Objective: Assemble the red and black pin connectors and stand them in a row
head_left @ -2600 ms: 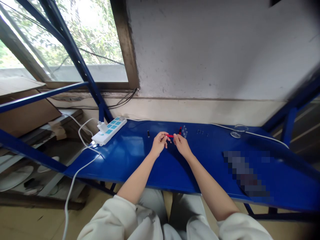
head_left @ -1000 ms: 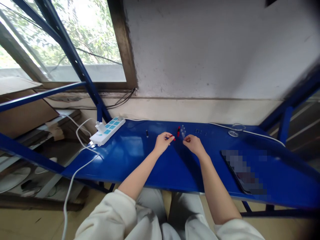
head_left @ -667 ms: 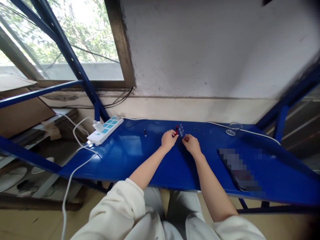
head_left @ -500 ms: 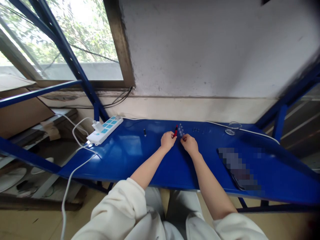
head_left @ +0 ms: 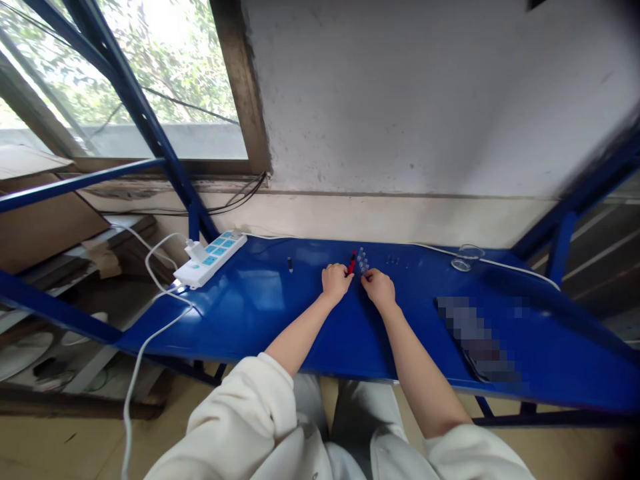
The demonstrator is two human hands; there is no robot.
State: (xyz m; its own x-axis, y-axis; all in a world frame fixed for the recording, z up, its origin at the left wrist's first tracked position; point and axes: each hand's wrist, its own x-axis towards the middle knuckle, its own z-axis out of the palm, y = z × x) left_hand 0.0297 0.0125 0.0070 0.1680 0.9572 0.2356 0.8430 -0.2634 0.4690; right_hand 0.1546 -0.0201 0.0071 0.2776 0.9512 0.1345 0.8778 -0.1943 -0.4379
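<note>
My left hand point(head_left: 336, 283) is closed around the lower end of a slim red and black pen-like stick point(head_left: 353, 259), which points away from me over the blue table. Just right of it lie several small clear plastic pieces point(head_left: 362, 257). My right hand point(head_left: 379, 289) is closed at their near end, thumb and fingertips pinched together. Whatever sits in that pinch is too small to make out. A short dark cylinder with a pale end point(head_left: 290, 265) stands apart to the left of my hands.
On the blue table point(head_left: 280, 333), a white power strip point(head_left: 210, 260) with a plug and cable lies at left. Tiny clear parts point(head_left: 393, 259) sit right of my hands. Further right are a round clear lid-like dish point(head_left: 461, 265) and a blurred dark flat object point(head_left: 475, 337). A wall rises behind.
Both hands stay in nearly the same place. The stick in my left hand now shows more red and less black, as if turned slightly.
</note>
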